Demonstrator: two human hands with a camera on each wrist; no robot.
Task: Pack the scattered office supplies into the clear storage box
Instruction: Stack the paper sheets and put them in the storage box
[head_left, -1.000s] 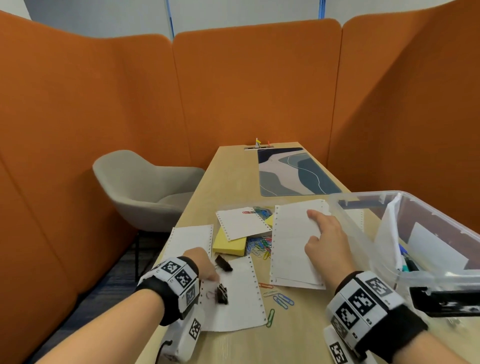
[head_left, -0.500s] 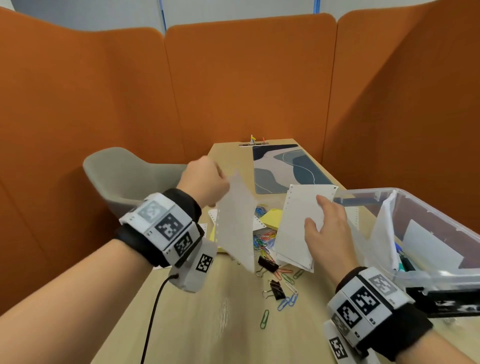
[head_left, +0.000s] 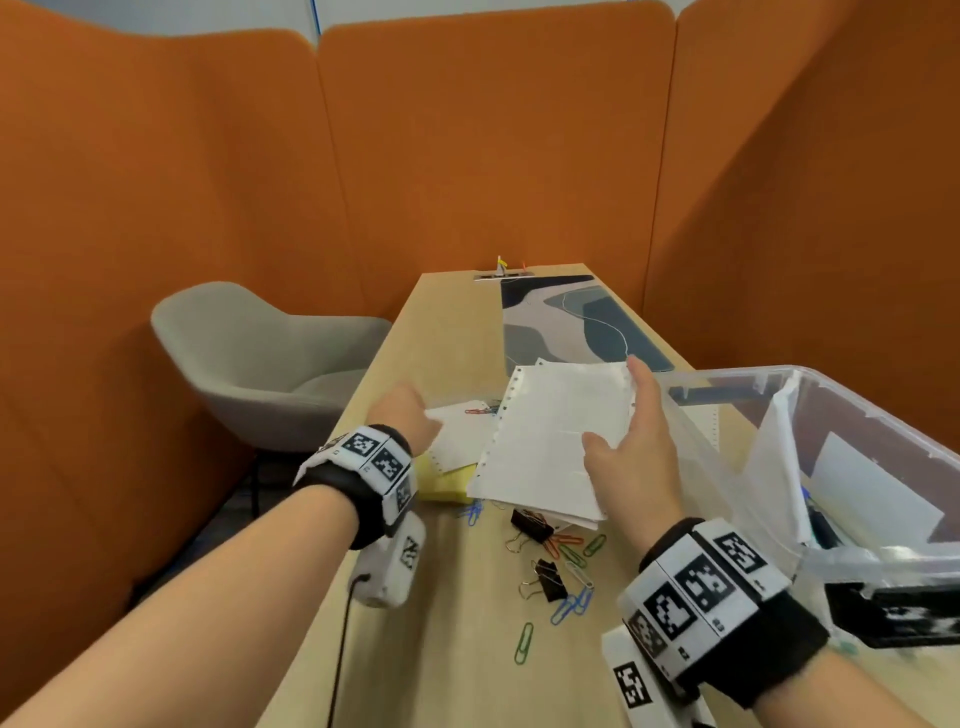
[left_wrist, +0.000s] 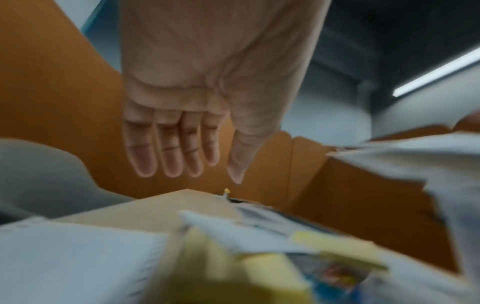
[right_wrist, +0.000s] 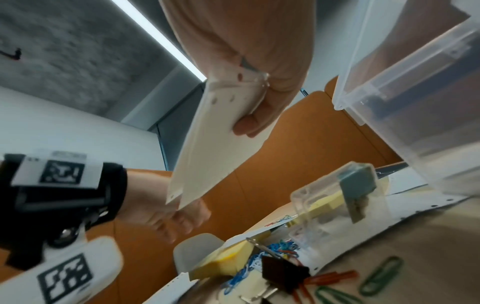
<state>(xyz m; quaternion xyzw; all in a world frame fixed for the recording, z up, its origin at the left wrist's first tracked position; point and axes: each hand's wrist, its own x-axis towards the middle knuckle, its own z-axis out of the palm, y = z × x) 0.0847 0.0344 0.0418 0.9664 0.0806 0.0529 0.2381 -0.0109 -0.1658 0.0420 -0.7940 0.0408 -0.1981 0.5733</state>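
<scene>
My right hand (head_left: 631, 449) grips a stack of white perforated paper sheets (head_left: 550, 441), tilted above the table just left of the clear storage box (head_left: 737, 467). In the right wrist view the thumb (right_wrist: 253, 121) presses the paper stack (right_wrist: 215, 148) from below. My left hand (head_left: 410, 415) hovers with straight fingers (left_wrist: 168, 152) and holds nothing, over a loose white sheet (head_left: 460, 434) and a yellow sticky-note pad (head_left: 449, 486). Two black binder clips (head_left: 532, 525) (head_left: 550, 579) and several coloured paper clips (head_left: 571, 605) lie on the table.
The box holds papers and pens. A patterned desk mat (head_left: 571, 322) lies at the table's far end. A grey chair (head_left: 260, 364) stands to the left and orange partitions enclose the table. A small clear plastic case (right_wrist: 337, 205) sits near the box.
The sheet my left hand held up has joined the stack in my right hand. My left hand has dropped, empty, toward the papers on the table.
</scene>
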